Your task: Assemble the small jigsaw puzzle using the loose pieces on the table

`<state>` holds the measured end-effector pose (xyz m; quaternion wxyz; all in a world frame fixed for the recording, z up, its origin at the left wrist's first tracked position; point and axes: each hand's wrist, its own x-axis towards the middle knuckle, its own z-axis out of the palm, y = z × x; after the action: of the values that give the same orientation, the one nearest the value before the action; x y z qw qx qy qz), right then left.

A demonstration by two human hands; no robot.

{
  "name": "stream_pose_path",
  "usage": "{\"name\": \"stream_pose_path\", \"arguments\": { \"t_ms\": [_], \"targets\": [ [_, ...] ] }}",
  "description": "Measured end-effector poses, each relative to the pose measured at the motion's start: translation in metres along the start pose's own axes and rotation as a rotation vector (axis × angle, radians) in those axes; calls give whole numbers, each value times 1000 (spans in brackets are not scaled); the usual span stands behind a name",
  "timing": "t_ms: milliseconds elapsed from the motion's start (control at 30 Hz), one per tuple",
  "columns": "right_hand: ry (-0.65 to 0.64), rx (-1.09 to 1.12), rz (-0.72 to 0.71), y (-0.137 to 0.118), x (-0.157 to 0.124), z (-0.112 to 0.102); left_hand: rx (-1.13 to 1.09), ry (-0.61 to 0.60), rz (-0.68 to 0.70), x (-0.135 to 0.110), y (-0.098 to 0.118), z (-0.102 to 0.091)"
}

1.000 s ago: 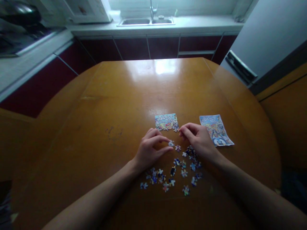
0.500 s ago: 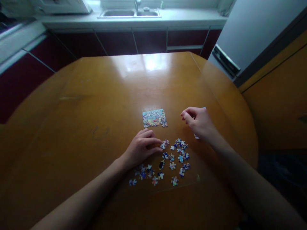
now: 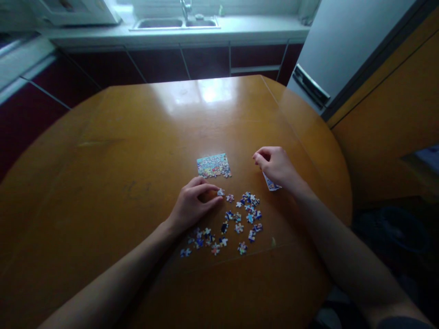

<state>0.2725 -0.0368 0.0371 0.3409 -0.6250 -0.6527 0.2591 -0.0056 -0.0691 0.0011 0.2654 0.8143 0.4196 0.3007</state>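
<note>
My left hand (image 3: 196, 200) has its thumb and forefinger closed on a small, pale puzzle piece (image 3: 221, 192), just below the partly assembled puzzle (image 3: 213, 165). That puzzle has a light blue top and a colourful, uneven lower edge. Close by on the right lies a loose pinkish puzzle piece (image 3: 230, 198), apart from the held one. My right hand (image 3: 274, 164) is closed, thumb against fingertips, to the right of the assembled puzzle; whether anything is in the pinch cannot be made out. Partly hidden beneath it is a printed picture card (image 3: 270, 184).
Several loose puzzle pieces (image 3: 249, 208) lie right of my left hand, and more pieces (image 3: 200, 240) lie below it. All rest on a brown wooden table (image 3: 137, 132). Beyond are a counter with a sink (image 3: 159, 23) and a fridge (image 3: 346, 45) at right.
My left hand has shifted the pale piece away from the pinkish one, up towards the assembled puzzle. My right hand has moved slightly, showing more of the picture card. The camera view has shifted a little.
</note>
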Motion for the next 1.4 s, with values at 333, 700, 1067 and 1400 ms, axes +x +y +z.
{"name": "stream_pose_path", "arguments": {
  "t_ms": [333, 700, 1067, 1400],
  "targets": [
    [249, 76, -15, 10, 10, -10, 121, -103, 82, 1, 4, 0],
    [343, 175, -68, 7, 10, -6, 63, -107, 38, 2, 9, -4],
    [483, 277, 22, 32, 26, -19, -100, -7, -24, 2, 6, -4],
    [376, 246, 177, 61, 31, -62, -79, -34, -44, 3, 5, -3]
  ]
}}
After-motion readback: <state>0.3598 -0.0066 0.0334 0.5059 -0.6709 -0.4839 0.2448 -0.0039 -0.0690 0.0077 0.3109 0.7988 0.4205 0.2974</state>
